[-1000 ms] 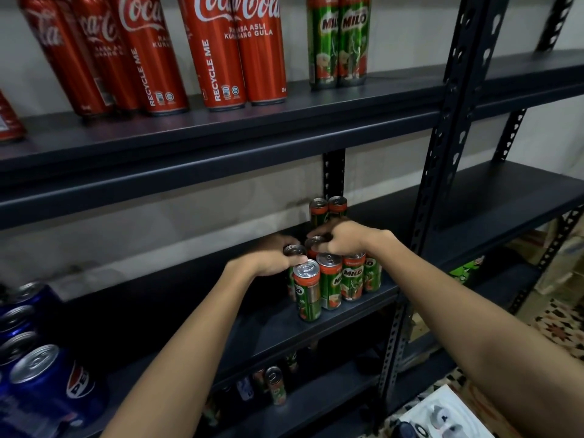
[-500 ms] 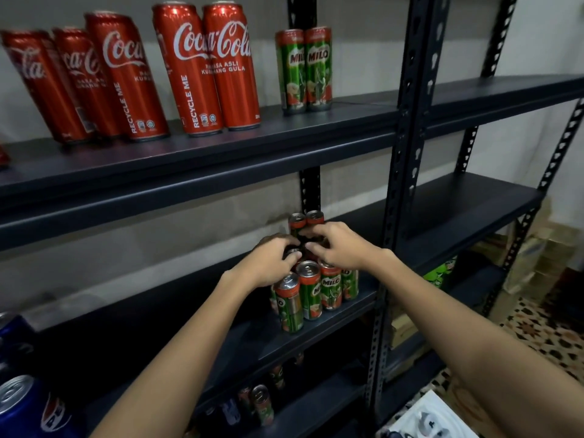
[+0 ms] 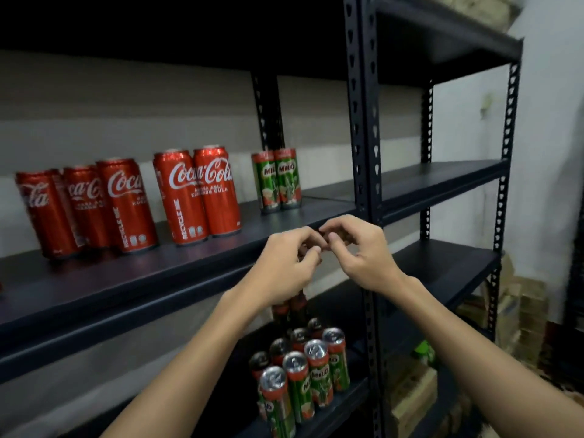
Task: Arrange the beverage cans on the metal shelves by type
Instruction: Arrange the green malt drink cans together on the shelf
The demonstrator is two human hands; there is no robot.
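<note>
I see the Milo cans (image 3: 303,371) clustered upright on the lower shelf (image 3: 344,409), packed touching one another in short rows near the front edge, just left of the dark perforated upright post (image 3: 363,184). Two more Milo cans (image 3: 278,180) stand side by side on the upper shelf (image 3: 158,279), close to the back and near that post. To their left on the same shelf is a pair of tall red Coca-Cola cans (image 3: 197,194), touching each other, and further left a group of three more Coca-Cola cans (image 3: 88,207), leaning in the wide-angle view.

My left hand (image 3: 284,267) is raised in front of the upper shelf's front lip, fingers curled inward; something small and dark shows between its fingertips, but I cannot tell whether it is holding anything. My right hand (image 3: 363,254) is just beside it, fingers bent and fingertips nearly meeting the left's; I cannot tell whether it grips anything either. Both hands are well above the lower cluster of cans.

To the right, a second shelf bay (image 3: 442,184) adjoins, and cardboard boxes (image 3: 410,393) sit low beyond it.
</note>
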